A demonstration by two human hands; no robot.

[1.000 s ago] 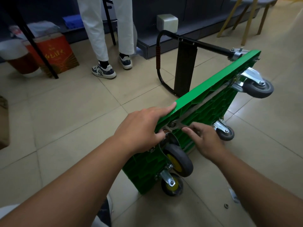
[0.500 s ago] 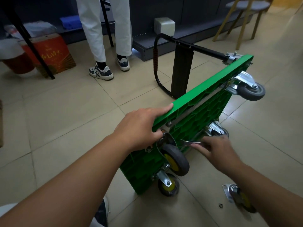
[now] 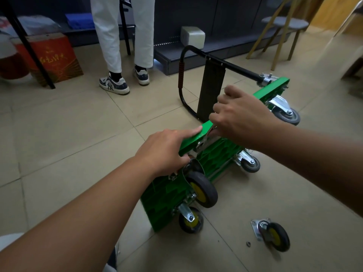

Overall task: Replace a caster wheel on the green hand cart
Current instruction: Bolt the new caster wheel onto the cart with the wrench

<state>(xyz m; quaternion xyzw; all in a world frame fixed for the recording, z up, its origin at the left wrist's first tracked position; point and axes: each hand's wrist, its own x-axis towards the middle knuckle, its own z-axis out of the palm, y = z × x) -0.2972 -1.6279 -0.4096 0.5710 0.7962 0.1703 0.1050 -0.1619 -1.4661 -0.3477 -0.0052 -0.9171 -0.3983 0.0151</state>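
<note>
Loose caster [image 3: 273,233] lies on its side on the tile floor [image 3: 59,124], closest to me on the right, mounting plate facing left. A small nut [image 3: 248,244] sits just beside the plate.

Green hand cart [image 3: 163,195] is tipped up on one long edge in front of me, ribbed underside facing right. Near end has two yellow-hub casters: lower caster [image 3: 190,219] at floor level, upper caster [image 3: 202,189] just above it.

My left hand [image 3: 165,152] clamps the cart's raised edge above the upper caster. Index finger runs straight along the top, thumb tucked on the underside by the caster plate.

My right hand [image 3: 241,118] is fisted round the handle of a wrench [image 3: 206,138]. Wrench head is down at the hardware just under the raised edge, right next to my left fingertips. Can't make out the bolt itself.

Far end has two grey casters, one low [image 3: 251,163] and one high [image 3: 286,112]. The black push handle [image 3: 181,75] is folded out to the left, its loop on the floor.

Beyond that, a white block [image 3: 193,36] on a dark ledge, a person in white trousers and sneakers [image 3: 114,85], a red box [image 3: 53,57] far left, and a stool [image 3: 284,24] far right.
</note>
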